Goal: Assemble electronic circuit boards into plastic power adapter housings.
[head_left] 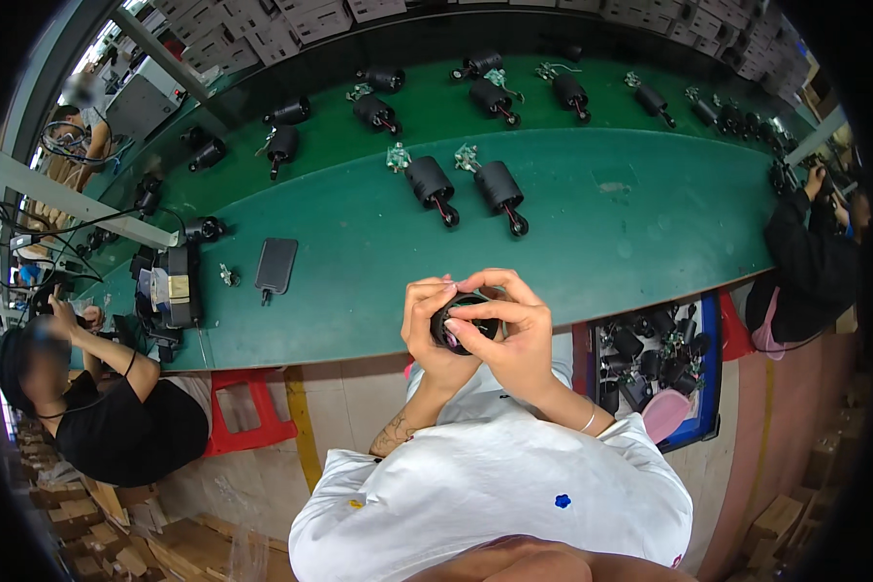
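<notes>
Just off the near edge of the green bench, I hold a black cylindrical housing (pixel 472 347) with its round opening facing up towards me. My left hand (pixel 425 328) is closed around its left side. My right hand (pixel 520 338) is closed at the right and far rim, its thumb and index finger bent into the opening. Whatever the fingertips touch inside is too small to make out. Beyond my hands lie two black cylindrical units (pixel 429 182) with red wires, a black ring end and small green circuit boards (pixel 466 157) on leads.
A moving-belt-like green strip (pixel 330 145) behind the bench (pixel 359 262) carries several similar units. A dark flat phone-like slab (pixel 277 264) lies left. A blue-edged bin (pixel 710 364) of units stands at my right. People sit at both sides; a red stool (pixel 247 412) is left.
</notes>
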Tool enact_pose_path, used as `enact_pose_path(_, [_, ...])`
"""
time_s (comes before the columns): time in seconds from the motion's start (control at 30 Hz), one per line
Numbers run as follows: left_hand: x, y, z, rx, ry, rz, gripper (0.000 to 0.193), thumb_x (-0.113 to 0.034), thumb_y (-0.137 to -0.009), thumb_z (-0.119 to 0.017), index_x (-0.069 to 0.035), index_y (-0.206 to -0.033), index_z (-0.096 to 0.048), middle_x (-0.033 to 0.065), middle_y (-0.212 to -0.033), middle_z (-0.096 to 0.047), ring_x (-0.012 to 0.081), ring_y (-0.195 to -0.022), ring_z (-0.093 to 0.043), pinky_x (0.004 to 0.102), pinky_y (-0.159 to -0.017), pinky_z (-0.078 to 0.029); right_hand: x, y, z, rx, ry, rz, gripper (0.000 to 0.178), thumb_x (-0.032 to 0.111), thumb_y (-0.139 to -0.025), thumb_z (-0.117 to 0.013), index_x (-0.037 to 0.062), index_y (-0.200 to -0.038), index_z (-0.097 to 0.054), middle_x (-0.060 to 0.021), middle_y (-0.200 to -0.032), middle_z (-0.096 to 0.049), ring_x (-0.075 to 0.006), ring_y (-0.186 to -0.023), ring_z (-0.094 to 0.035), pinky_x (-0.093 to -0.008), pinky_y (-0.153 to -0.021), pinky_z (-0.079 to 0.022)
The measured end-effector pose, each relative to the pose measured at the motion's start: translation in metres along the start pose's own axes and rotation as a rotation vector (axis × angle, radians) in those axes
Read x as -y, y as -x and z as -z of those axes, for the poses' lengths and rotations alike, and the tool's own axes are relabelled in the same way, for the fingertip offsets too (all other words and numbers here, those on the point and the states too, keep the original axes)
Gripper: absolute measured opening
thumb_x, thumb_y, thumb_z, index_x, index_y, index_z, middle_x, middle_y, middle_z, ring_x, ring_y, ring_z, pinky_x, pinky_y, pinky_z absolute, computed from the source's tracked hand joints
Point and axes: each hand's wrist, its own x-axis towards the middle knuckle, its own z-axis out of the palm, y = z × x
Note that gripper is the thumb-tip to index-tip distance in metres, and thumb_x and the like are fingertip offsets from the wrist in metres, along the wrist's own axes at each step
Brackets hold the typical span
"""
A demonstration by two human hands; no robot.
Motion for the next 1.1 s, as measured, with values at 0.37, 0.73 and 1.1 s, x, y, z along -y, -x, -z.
enact_pose_path(0.37, [0.034, -0.031, -0.018, 0.003, -0.298, -0.059, 0.051, -0.002, -0.06, -0.074, -0.008, -0.107, -0.055, 0.008, -0.097, -0.057, 0.0242, -0.09, -0.053, 0.0422, -0.086, -0.048, -0.038, -0.056, 0.002, 0.048, -0.49, -0.303, 0.039, -0.004, -0.07, -0.071, 0.008, -0.101, -0.05, -0.0119, -0.133, -0.045, -0.0226, -0.114, -0.049, -0.0346, -0.097, -0.041])
enact_pose_path(0.73, [0.056, -0.047, -0.033, 0.059, -0.23, 0.022, 0.049, -0.004, -0.058, -0.074, -0.005, -0.104, -0.057, 0.0082, -0.097, -0.057, 0.0261, -0.086, -0.053, 0.0397, -0.077, -0.047, -0.052, -0.076, 0.007, 0.03, -0.607, -0.467, 0.049, -0.01, -0.07, -0.066, 0.011, -0.108, -0.044, -0.0125, -0.134, -0.042, -0.0225, -0.118, -0.045, -0.0326, -0.096, -0.039])
enact_pose_path(1.1, [0.056, -0.051, -0.027, 0.058, -0.127, 0.21, 0.05, -0.005, -0.059, -0.075, -0.004, -0.105, -0.056, 0.009, -0.098, -0.056, 0.0239, -0.09, -0.053, 0.0352, -0.081, -0.045, -0.063, -0.084, 0.01, 0.115, -0.511, -0.379, 0.059, -0.012, -0.066, -0.066, 0.0076, -0.117, -0.045, -0.0151, -0.135, -0.044, -0.0228, -0.113, -0.05, -0.0319, -0.095, -0.044])
